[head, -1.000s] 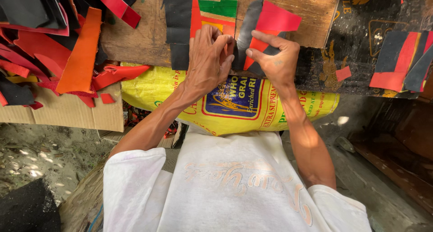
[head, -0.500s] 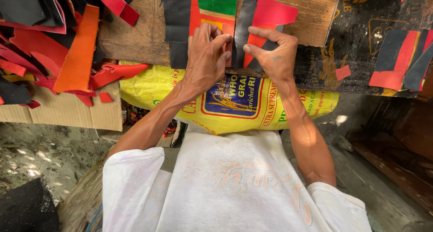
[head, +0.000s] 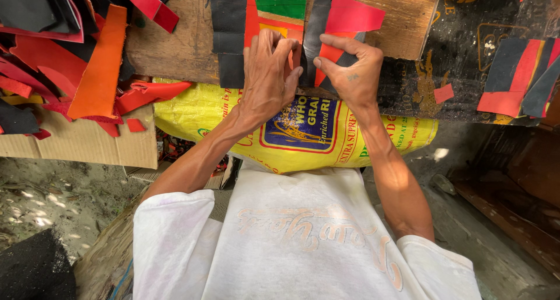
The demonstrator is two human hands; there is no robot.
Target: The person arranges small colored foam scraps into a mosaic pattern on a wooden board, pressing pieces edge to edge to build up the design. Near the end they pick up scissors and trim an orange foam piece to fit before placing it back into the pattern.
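**Thin cut sheets pressed flat on a wooden board**

Scraps of thin sheet, black and red, lie on the wooden board (head: 175, 49) in front of the person. The piece in hand is the black-and-red piece (head: 341, 25), set just beside a patchwork panel (head: 256, 25) of black, red, green and orange strips. The right hand (head: 350, 72) pinches its lower edge between thumb and fingers, closed on the material. The left hand (head: 268, 78) lies flat with fingers together across the seam between the two pieces, pressing down rather than gripping.

The sheets look light, limp and smooth, probably a leather-like or vinyl stuff; they would likely bend and slide easily, so hold at an edge or corner and pin the rest with a palm.

Below the board hangs a yellow woven sack (head: 291, 131). A heap of red, orange and black offcuts (head: 70, 60) lies to the left, and another striped piece (head: 519, 78) well apart to the right.
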